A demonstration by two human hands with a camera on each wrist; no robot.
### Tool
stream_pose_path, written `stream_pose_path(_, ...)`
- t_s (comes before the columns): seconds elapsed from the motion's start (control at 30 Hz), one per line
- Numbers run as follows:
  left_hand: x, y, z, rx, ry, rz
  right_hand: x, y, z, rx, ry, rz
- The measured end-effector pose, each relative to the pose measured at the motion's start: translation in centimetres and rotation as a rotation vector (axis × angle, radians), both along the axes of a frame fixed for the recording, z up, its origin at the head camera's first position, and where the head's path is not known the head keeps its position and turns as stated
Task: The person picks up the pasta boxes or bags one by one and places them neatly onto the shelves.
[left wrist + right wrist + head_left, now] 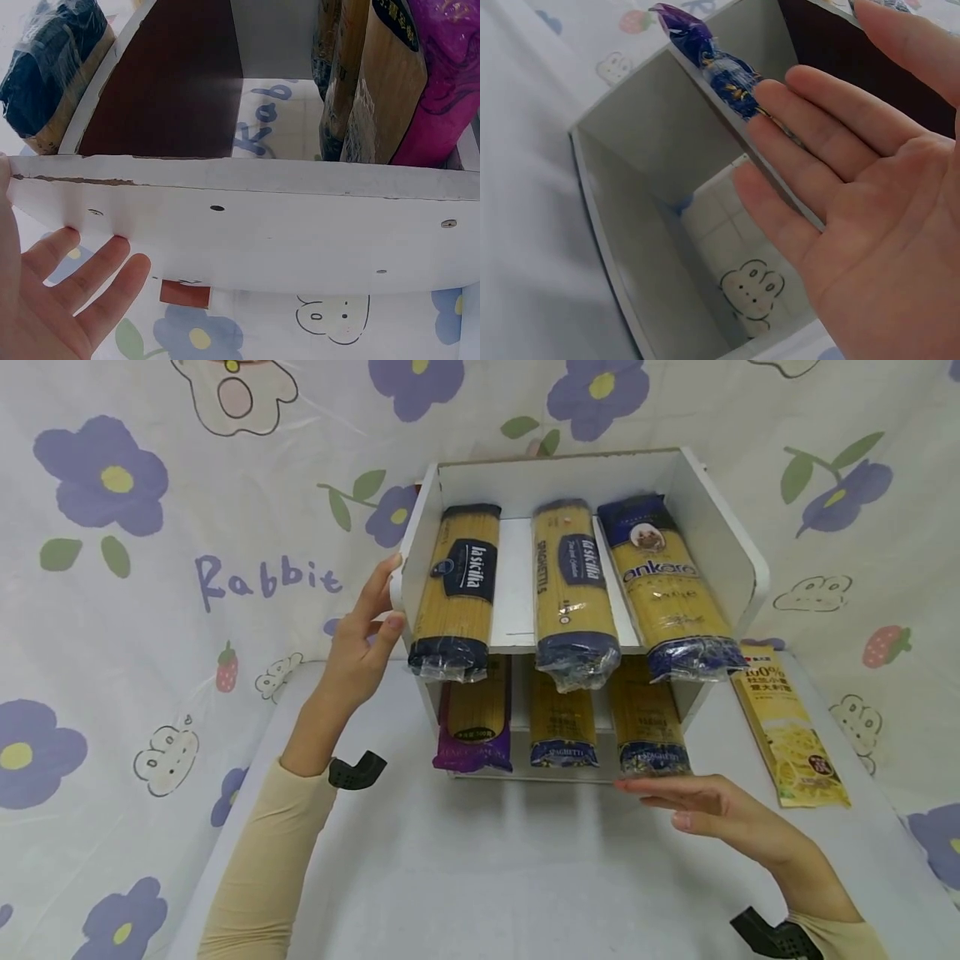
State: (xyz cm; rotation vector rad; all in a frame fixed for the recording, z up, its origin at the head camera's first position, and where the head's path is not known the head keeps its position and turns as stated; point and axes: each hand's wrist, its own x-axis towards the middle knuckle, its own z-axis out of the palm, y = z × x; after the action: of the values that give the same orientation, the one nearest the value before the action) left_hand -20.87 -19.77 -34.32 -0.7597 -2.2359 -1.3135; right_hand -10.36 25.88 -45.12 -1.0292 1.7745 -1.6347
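Observation:
My left hand (358, 652) touches the outer left side of a white two-tier shelf (420, 531). In the left wrist view, extended fingers (96, 281) lie against that side panel. My right hand (727, 814) has its fingers straight, palm turned upward in the right wrist view. Its fingertips are right at the lower end of the lower right spaghetti pack (652, 756). Beside it are a middle spaghetti pack (564, 747) and a purple-ended pasta pack (474, 743). On the upper tier lie two lasicilia spaghetti packs (454, 585) and a blue-and-yellow ankara pack (667, 568).
A yellow pasta pack (791, 727) lies on the white-covered table (480, 877) to the right of the shelf. Behind stands a patterned cloth (262, 510) with purple flowers and rabbits. The upper packs' ends jut past the shelf's front edge.

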Motion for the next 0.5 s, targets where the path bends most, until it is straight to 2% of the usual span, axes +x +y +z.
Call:
stream_pose_path(0.07, 0.0, 0.0, -0.1, 0.005, 0.0, -0.009, 0.1, 0.3, 0.0, 0.014, -0.031, 0.012)
stream_pose_path(0.2, -0.2, 0.0, -0.1, 0.0, 0.001, -0.013, 0.1, 1.4, -0.1, -0.033, -0.064, 0.103)
stream_pose_path(0.3, -0.2, 0.0, -0.1, -0.005, 0.004, -0.006, -0.1, 2.5, 0.0, -0.122, -0.048, 0.194)
stream_pose_path(0.37, -0.2, -0.1, -0.1, -0.005, 0.006, -0.003, -0.3, 3.4, 0.4, -0.191, -0.014, 0.222)
stream_pose_path(0.5, -0.1, -0.1, -0.1, -0.015, 0.015, 0.004, -0.7, 5.2, 1.4, -0.402, 0.025, 0.186)
